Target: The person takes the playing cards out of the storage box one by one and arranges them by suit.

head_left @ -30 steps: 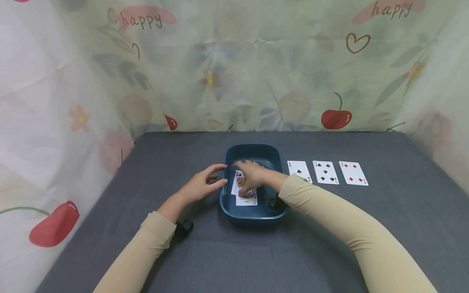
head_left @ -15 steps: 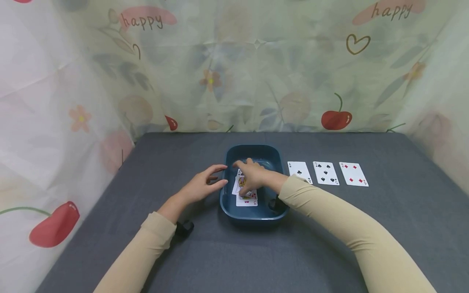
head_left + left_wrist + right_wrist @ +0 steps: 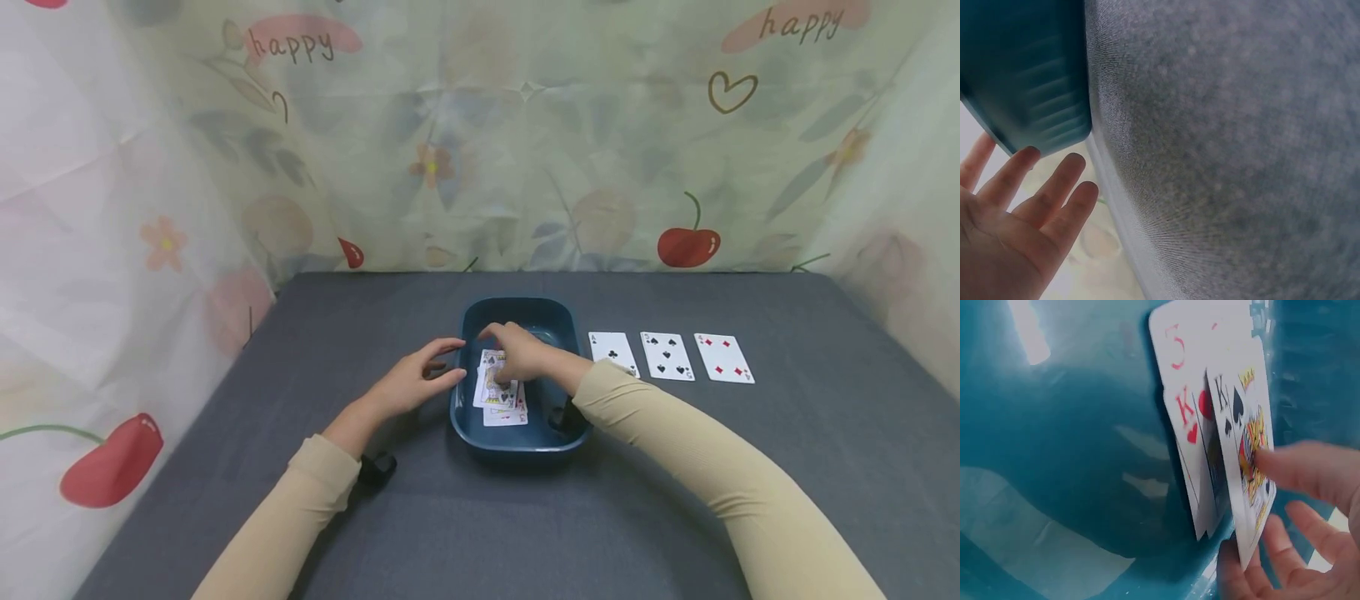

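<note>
Inside the blue plastic basin (image 3: pixel 517 451), my right hand (image 3: pixel 525 354) pinches a king of spades (image 3: pixel 1254 450). The thumb (image 3: pixel 1297 469) presses its face while fingertips curl behind its edge, and the card tilts up from those beneath. Under it lie a king of hearts (image 3: pixel 1188 425) and a red 3 card (image 3: pixel 1175 344), overlapping on the basin floor and partly covered. My left hand (image 3: pixel 412 379) is at the basin's left side, fingers spread and loosely bent, fingertips right at the rim, with nothing in its grasp.
To the right of the basin, an ace of clubs (image 3: pixel 611 352), a five of spades (image 3: pixel 667 357) and a four of diamonds (image 3: pixel 723 358) lie face up in a row on the grey cloth (image 3: pixel 480 533). A patterned curtain (image 3: pixel 480 167) hangs behind the table.
My right thumb has shifted from the lower end of the cards onto the king of spades, showing more of its face. The left hand has kept its place at the rim.
</note>
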A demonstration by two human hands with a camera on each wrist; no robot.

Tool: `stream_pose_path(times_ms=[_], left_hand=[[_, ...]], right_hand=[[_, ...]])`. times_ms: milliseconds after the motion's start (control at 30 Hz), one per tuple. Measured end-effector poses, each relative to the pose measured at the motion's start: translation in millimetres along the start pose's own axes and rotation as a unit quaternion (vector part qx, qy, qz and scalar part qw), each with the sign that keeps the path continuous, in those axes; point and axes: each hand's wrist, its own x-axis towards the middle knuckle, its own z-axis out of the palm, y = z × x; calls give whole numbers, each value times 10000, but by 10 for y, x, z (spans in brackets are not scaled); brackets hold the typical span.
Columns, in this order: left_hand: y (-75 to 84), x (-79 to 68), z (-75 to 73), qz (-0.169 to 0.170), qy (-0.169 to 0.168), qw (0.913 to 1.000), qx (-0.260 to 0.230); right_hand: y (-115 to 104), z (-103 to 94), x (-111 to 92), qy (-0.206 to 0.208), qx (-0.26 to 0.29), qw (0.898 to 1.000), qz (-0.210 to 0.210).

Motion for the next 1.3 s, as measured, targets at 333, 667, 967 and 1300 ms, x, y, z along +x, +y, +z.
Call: stream_pose_path(times_ms=[333, 667, 967, 1300], left_hand=[[-9, 3, -5, -62, -36, 10000, -51], [-2, 10, 6, -121, 19, 9999, -4], [-4, 19, 8, -208, 24, 9998, -22], [-2, 4, 6, -141, 34, 9999, 27]], right_hand=[[-4, -71, 9, 253, 691, 9972, -148], [13, -278, -69, 330, 1357, 9902, -55], [55, -538, -198, 628, 1894, 9798, 127], [298, -809, -417, 822, 2231, 9705, 391]])
